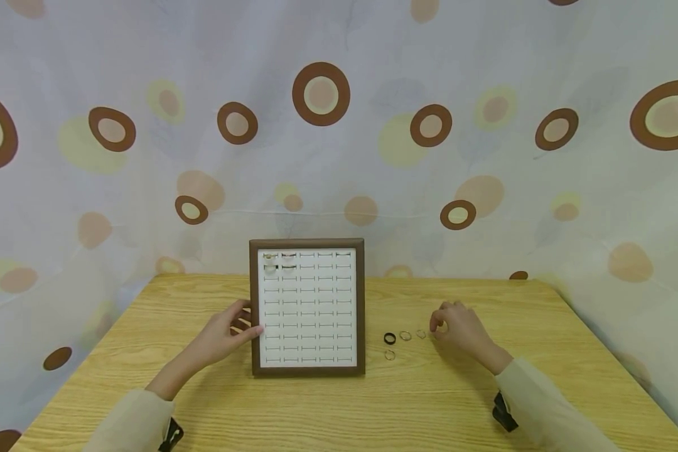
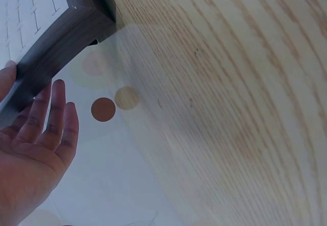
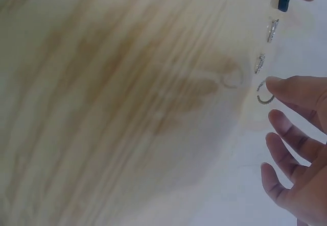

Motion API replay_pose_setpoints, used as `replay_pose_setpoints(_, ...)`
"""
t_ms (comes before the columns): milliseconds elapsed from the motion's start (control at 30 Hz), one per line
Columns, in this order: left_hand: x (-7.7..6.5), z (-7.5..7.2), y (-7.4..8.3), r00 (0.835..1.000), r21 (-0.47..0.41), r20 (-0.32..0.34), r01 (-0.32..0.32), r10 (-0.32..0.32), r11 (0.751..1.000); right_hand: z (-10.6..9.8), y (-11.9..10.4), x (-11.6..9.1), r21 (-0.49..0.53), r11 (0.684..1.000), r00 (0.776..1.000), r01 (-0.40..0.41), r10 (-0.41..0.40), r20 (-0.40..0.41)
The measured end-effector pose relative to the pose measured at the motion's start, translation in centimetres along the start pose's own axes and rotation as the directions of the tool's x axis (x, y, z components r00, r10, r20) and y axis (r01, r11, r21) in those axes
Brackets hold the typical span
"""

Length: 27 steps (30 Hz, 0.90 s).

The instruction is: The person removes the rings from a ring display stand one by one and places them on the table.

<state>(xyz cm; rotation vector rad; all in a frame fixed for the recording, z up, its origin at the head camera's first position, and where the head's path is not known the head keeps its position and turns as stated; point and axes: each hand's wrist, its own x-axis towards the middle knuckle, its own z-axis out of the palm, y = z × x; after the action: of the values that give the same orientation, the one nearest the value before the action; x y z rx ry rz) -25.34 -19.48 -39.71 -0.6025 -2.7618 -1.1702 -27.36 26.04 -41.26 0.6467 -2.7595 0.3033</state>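
Note:
A ring display board (image 1: 307, 307) with a dark brown frame and white slotted panel stands on the table. Several rings (image 1: 289, 255) sit in its top two rows. My left hand (image 1: 226, 336) holds the board's left side, thumb on the front edge and fingers behind it. In the right wrist view, a thin silver ring (image 3: 265, 101) is at the thumb tip of my right hand (image 3: 301, 149), pinched above its shadow on the table; the index fingertip is partly hidden. Left of that hand lie a black ring (image 1: 390, 338) and silver rings (image 1: 405, 336).
The light wood table (image 1: 316, 414) carries everything. Behind it hangs a pale curtain (image 1: 339, 169) with brown and yellow round shapes. The loose rings lie close to the board's right side, between it and my right hand.

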Motion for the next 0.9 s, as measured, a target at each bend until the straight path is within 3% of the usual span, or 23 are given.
replay_pose_setpoints(333, 0.03, 0.11, -0.14, 1.0, 0.003, -0.002, 0.0, 0.0, 1.0, 0.2, 0.01, -0.4, 0.026, 0.997, 0.994, -0.073, 0.071, 0.079)
replay_pose_setpoints(900, 0.0, -0.06, 0.03, 1.0, -0.002, -0.002, 0.0, 0.0, 1.0, 0.1, 0.16, -0.04, 0.047, 0.997, 0.995, -0.069, 0.065, 0.071)
